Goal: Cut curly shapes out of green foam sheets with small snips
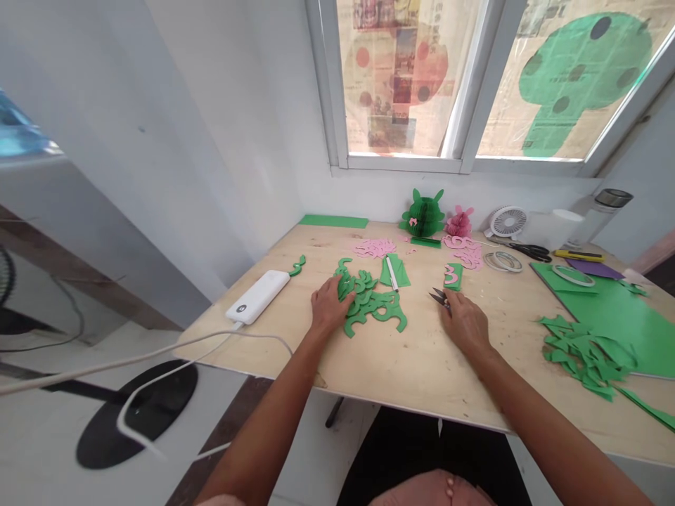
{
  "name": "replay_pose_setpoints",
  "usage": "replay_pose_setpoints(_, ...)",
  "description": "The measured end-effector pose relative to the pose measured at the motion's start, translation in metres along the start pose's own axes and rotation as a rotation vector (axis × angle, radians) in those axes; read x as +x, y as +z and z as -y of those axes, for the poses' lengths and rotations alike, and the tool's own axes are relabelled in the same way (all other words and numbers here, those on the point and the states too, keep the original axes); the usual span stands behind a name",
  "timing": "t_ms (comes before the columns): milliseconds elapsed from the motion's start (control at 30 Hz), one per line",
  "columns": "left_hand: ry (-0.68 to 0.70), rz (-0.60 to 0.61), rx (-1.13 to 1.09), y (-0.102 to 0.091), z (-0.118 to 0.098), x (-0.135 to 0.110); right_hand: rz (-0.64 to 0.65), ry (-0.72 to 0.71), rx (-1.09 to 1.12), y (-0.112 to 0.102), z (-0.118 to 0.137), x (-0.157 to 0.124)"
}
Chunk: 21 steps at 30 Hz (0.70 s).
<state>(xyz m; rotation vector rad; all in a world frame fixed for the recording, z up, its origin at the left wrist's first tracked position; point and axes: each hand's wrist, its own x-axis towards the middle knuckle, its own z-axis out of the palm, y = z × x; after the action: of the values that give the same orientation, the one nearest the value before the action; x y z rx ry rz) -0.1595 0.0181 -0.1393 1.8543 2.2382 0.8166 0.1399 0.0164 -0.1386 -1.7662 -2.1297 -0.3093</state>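
Note:
My left hand (330,303) rests at the left side of a heap of curved green paper cutouts (369,299), fingers apart and touching the pieces. Closed around a small pair of scissors (439,298), my right hand (467,322) lies low over the table with the dark blades pointing left. Just beyond it lies a green paper piece (454,274) with pink curved shapes (450,275) on top. Behind the heap, a white pen (391,273) lies across green paper sheets (401,275).
Pink paper pieces (375,247), a green paper honeycomb figure (423,214), a pink one (460,222) and a small fan (508,223) stand or lie at the back. A power bank (258,296) with a cable is left. Green scraps (585,357) and tape rolls (503,261) are right.

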Motion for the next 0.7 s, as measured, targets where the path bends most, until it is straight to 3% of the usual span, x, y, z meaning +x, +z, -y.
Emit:
replay_pose_setpoints(167, 0.121, 0.06, -0.03, 0.004, -0.002, -0.012, -0.015, 0.011, -0.027, 0.002, 0.0, -0.001)
replay_pose_setpoints(267, 0.152, 0.032, -0.079, 0.001, -0.002, -0.009, -0.022, 0.001, -0.032, 0.003, 0.0, -0.001)
replay_pose_setpoints(433, -0.126, -0.161, 0.089, -0.015, 0.004, 0.04, -0.028, 0.006, -0.041, 0.004, 0.0, -0.001)
replay_pose_setpoints(533, -0.273, -0.051, 0.23, -0.021, 0.018, 0.076, -0.034, 0.013, -0.046, 0.003, 0.001, -0.002)
replay_pose_setpoints(700, -0.272, -0.003, 0.297, -0.022, 0.048, 0.101, -0.01, 0.005, -0.056, 0.0, 0.003, -0.001)
